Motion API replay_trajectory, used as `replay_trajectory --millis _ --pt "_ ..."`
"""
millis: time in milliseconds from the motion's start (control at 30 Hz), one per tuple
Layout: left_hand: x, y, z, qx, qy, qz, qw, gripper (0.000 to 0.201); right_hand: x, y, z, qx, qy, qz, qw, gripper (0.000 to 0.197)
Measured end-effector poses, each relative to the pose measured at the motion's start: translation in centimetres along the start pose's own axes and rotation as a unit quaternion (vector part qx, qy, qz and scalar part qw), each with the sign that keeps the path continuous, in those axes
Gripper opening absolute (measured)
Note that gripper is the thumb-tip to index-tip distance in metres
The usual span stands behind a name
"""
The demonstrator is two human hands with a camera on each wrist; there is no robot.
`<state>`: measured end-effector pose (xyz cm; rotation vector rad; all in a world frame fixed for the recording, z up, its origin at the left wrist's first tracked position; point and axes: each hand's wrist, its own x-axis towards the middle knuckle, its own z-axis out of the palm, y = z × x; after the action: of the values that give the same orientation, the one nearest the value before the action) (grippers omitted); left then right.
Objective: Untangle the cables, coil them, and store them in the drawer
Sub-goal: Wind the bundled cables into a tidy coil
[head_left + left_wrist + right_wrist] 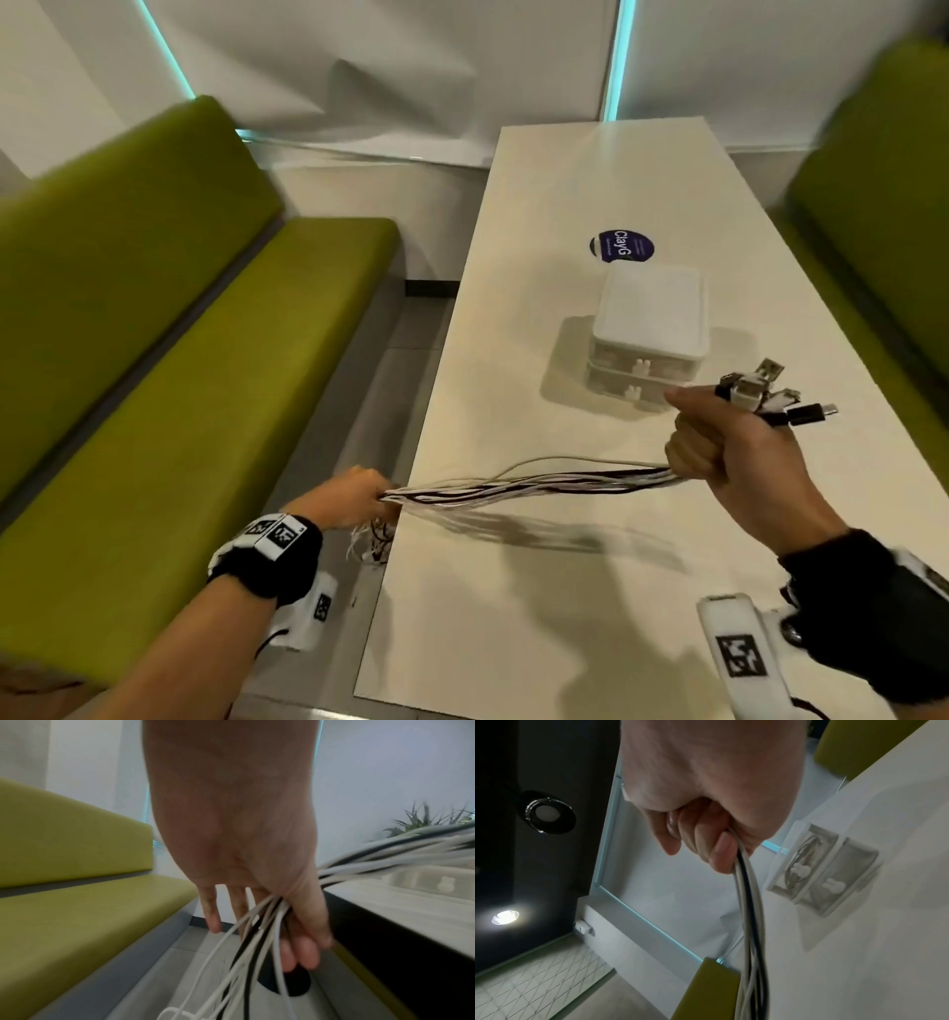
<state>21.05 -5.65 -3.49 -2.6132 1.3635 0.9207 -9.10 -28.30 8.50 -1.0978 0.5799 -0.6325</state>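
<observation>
Both hands (354, 496) (739, 452) apparently grip cables (534, 485) taut.

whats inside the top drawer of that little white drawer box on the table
Through the top drawer's clear front in the right wrist view, looped cable shows inside. How many cables, and anything behind them, stays hidden. The drawer unit is shut.

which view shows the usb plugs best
The head view: the plugs fan out clearly above the right hand. The right wrist view shows only cable strands below the fist; the left wrist view shows none.
</observation>
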Motion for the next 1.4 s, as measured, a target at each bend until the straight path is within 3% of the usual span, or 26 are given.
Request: replay_trajectory --millis 167,267,400,467,533,600,700,767,833,967,1067,1200,1400 --pt "0.9 2.3 0.2 0.172 -0.031 -0.033 0.984 0.024 0.2 2.2 -2.4 -0.003 0.033 0.021 0.999 0.049" --pt "0.5 3.0 -0.6 0.196 -0.051 -0.043 0.978 0.035 -0.3 2.8 -2.9 0.002 0.042 0.028 0.999 0.049" --pt "-1.2 3.3 -3.6 0.116 -0.076 -0.061 0.988 0.106 -0.6 2.5 -3.5 0.019 0.046 0.019 0.999 0.051" --pt "-2.9 5.4 -5.3 0.091 -0.043 -0.041 0.994 0.116 -1.0 2.2 -3.5 0.026 0.045 0.017 0.999 0.050" --pt "-4.7 9.2 -6.0 0.062 0.058 0.042 0.996 0.108 -1.5 2.1 -3.2 0.026 0.041 0.011 0.999 0.049" --pt "-6.4 14.3 -5.6 -0.018 0.146 0.146 0.978 0.101 -2.1 1.8 -2.7 0.033 0.036 0.002 0.999 0.049" --pt "-7.4 22.3 -3.2 -0.092 0.147 0.255 0.951 0.082 -3.0 0.7 -2.0 0.037 0.031 -0.016 0.999 0.050" --pt "-6.7 25.7 -1.3 -0.097 0.131 0.293 0.942 0.050 -3.6 -0.2 -1.7 0.031 0.028 -0.032 0.999 0.050" --pt "-5.9 27.1 -0.4 -0.141 0.129 0.285 0.939 0.027 -3.9 -1.0 -1.7 0.036 0.029 -0.039 0.998 0.050" --pt "-5.5 26.7 -0.5 -0.116 0.144 0.295 0.937 0.037 -4.4 -1.9 -1.9 0.010 0.038 -0.032 0.999 0.053" --pt "-5.5 26.1 -1.1 -0.144 0.106 0.293 0.939 0.044 -4.9 -2.3 -1.5 -0.060 0.029 -0.033 0.997 0.054" --pt "-5.2 23.8 -2.1 -0.102 0.070 0.258 0.958 0.061 -5.3 -2.7 -1.8 -0.115 0.032 -0.049 0.992 0.053" --pt "-6.3 22.5 -2.5 -0.111 0.158 0.326 0.925 0.049 -5.8 -1.8 -2.2 -0.309 0.009 -0.089 0.947 0.038"
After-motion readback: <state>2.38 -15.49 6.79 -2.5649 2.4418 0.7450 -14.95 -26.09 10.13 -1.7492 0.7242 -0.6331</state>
